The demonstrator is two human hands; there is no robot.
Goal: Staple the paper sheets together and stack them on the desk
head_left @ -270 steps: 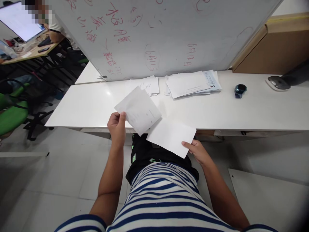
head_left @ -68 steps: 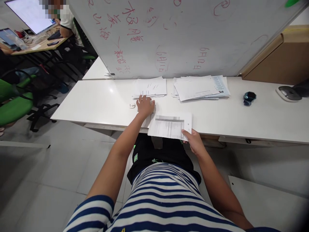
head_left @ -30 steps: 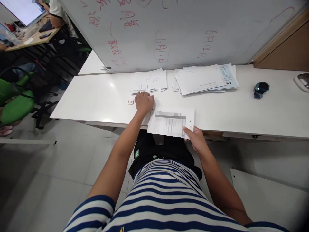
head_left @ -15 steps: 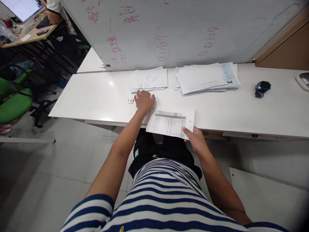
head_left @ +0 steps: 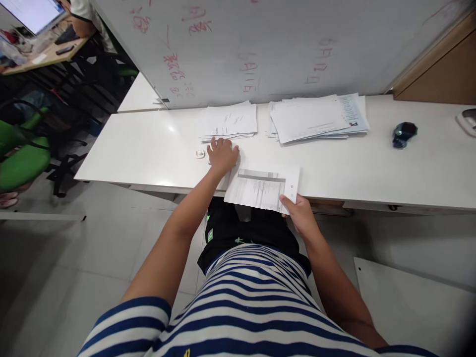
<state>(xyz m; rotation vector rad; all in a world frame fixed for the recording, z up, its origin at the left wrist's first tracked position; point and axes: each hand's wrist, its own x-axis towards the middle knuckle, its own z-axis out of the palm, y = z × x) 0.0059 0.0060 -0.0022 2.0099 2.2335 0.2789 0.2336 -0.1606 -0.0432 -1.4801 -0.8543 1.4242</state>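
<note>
My right hand (head_left: 299, 213) pinches the near right corner of a printed sheet (head_left: 262, 187) that lies at the front edge of the white table (head_left: 148, 153) and overhangs it. My left hand (head_left: 222, 154) rests on the table, fingers curled down over something small and white that I cannot make out. Its fingertips touch the front edge of a small paper pile (head_left: 229, 122). A small white round object (head_left: 200, 153) lies just left of that hand.
A larger spread pile of papers (head_left: 318, 119) lies at the back right by the whiteboard (head_left: 260, 44). A dark blue watch (head_left: 404, 134) sits further right. A cardboard box (head_left: 442, 69) stands at the far right. Green chairs (head_left: 22, 163) and another person's desk are at left.
Nine seconds ago both hands held sheets above the table edge. Since then the left hand has gone to the table by the small pile, and the right hand's sheet lies printed side up. Lately only the view shifted.
</note>
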